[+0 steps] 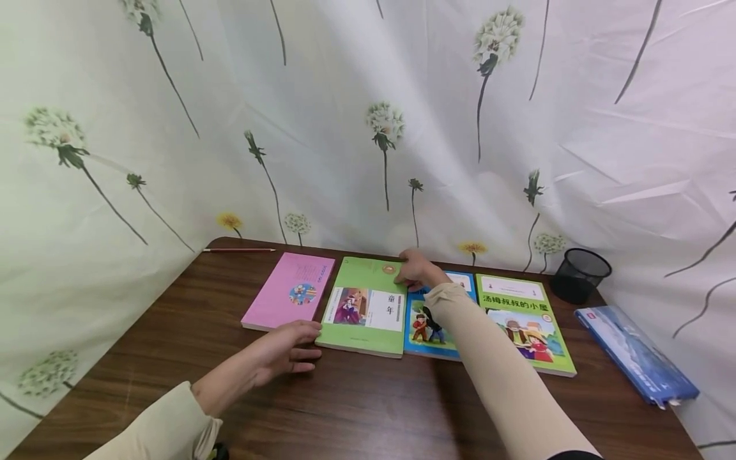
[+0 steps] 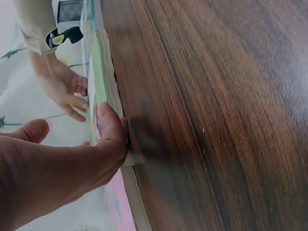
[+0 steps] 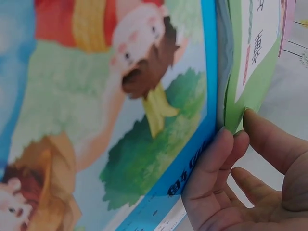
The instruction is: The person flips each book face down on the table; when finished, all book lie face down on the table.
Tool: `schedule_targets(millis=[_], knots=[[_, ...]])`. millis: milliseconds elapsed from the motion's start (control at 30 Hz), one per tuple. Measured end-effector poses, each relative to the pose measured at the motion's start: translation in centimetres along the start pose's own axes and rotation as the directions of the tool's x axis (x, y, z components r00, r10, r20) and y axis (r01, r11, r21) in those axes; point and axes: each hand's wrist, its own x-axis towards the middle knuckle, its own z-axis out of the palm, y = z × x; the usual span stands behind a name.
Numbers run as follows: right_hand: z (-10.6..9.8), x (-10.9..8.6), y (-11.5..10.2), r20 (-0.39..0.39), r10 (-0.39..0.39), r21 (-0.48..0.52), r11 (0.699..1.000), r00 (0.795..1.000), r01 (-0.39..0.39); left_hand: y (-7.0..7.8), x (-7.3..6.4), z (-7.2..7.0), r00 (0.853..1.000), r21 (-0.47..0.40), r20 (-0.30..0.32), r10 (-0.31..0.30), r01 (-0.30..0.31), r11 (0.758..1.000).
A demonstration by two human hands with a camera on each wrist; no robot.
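Observation:
A green book with Chinese characters and a picture lies flat on the table. At its lower left corner my left hand rests its spread fingers against the book; in the left wrist view a fingertip touches the corner. The other end of the book is in my right hand, which pinches the upper right corner, as the right wrist view shows with fingertips at the green cover. A pink book lies left of it. Against its right side is a blue book, partly hidden by the right arm.
Further right lies another green-bordered book. Beside it stand a black mesh pen holder and a blue-and-white packet. A pencil lies at the back left edge. A dandelion-print curtain hangs behind the wooden table.

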Motion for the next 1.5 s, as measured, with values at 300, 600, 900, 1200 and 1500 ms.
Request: schedule_targets(millis=[300, 600, 900, 1200, 1500], knots=[[0.1, -0.1, 0.1, -0.007, -0.020, -0.018, 1.000, 1.000, 0.020, -0.2, 0.1, 0.4, 1.000, -0.042, -0.011, -0.002, 0.001, 0.999], [0.3, -0.2, 0.0, -0.022, -0.017, -0.010, 1.000, 1.000, 0.017, -0.2, -0.2, 1.1, 1.000, -0.110, -0.021, -0.013, 0.011, 0.994], [0.3, -0.3, 0.1, -0.033, -0.002, -0.006, 1.000, 0.999, 0.001, -0.3, -0.3, 1.0, 0.998, -0.213, -0.049, -0.030, 0.018, 0.977], [0.4, -0.3, 0.2, -0.043, -0.017, -0.023, 1.000, 0.999, 0.016, 0.3, 0.2, 0.8, 0.994, -0.363, -0.087, -0.062, 0.026, 0.932], [0.4, -0.6, 0.0, -0.039, -0.036, -0.041, 0.999, 0.999, 0.035, 0.3, 0.7, 1.0, 0.989, -0.332, -0.112, -0.100, 0.057, 0.942]])
